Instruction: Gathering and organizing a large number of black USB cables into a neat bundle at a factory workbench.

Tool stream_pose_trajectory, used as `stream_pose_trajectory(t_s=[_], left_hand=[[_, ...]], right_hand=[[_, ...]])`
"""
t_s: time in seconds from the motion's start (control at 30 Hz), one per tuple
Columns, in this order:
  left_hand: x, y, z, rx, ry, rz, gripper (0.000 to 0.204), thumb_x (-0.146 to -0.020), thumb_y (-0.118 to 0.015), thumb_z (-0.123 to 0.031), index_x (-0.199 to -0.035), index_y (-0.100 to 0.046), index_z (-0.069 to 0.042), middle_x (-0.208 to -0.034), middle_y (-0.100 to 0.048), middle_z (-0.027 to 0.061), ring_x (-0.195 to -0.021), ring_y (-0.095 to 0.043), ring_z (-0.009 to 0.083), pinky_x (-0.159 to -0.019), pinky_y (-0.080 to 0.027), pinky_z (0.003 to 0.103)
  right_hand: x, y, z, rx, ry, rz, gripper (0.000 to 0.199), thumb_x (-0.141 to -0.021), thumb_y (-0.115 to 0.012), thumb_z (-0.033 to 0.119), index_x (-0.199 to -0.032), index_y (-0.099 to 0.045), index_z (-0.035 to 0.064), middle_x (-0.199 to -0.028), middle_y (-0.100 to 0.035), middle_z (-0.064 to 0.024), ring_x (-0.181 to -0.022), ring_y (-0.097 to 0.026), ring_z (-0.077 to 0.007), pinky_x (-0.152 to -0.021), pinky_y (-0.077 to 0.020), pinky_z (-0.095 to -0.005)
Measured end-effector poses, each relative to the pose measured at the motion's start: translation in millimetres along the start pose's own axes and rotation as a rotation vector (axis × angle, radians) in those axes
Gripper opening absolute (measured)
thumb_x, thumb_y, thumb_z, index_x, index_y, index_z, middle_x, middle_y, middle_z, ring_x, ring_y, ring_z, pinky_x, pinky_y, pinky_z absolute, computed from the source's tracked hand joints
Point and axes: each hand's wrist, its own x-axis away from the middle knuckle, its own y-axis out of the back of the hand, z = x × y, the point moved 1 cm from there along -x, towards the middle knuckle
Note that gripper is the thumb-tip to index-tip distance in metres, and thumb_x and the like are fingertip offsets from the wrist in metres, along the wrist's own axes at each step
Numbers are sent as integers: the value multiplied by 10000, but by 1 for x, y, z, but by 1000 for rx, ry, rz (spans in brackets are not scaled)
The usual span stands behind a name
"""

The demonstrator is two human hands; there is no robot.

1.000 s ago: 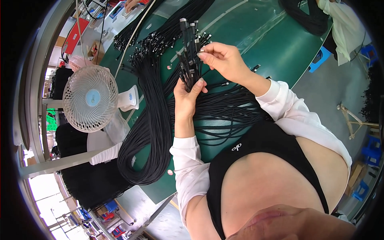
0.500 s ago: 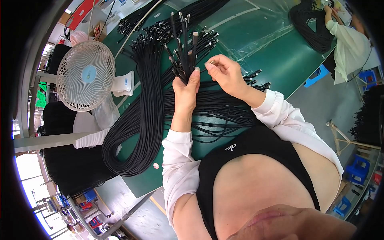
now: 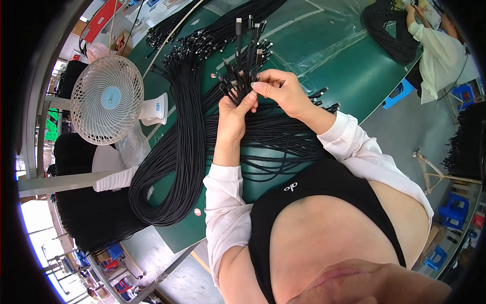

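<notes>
My left hand [image 3: 236, 112] is closed round a bunch of black cables [image 3: 243, 76], whose metal-tipped plugs fan upward at uneven heights. At the right side of that bunch, my right hand [image 3: 283, 92] has thumb and fingers pinched against the cable ends. Which cable lies in the pinch is partly hidden by the fingers. Below both hands, loose black cables [image 3: 273, 133] run across the green table [image 3: 253, 156]. To the left, a thick looped bundle of black cables [image 3: 169, 195] bends round near the table's edge, its plugs spread at the far end.
A white fan [image 3: 108, 100] stands at the left. More cable bundles [image 3: 238, 20] lie at the far side, and a coil of cable [image 3: 387, 30] sits at the far right near another person [image 3: 438, 58]. A blue stool [image 3: 399, 95] stands beside the table.
My right hand has moved left, from just beside the bunch to touching it. The bunch in my left hand has tilted slightly to the right.
</notes>
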Motion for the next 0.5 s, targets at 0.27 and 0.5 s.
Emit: stream_pose_trajectory(t_s=[0.27,0.5], left_hand=[[1,4,10,43,-88,-84,155,-825,-613,-162,-817,-544,-23,-663,-508,0,-564,-430,78,-502,-323,198],[1,-2,12,71,-72,-63,122,-820,-613,-121,-842,-570,-8,-693,-532,9,-581,-450,85,-529,-348,204]], right_hand=[[6,-9,-2,-6,113,-58,120,-820,-610,114,-846,-597,-3,-719,-547,0,-619,-477,-60,-561,-376,-178],[4,0,-20,77,136,-62,97,-831,-561,76,-795,-547,-12,-772,-556,-39,-661,-517,-82,-595,-406,-189]])
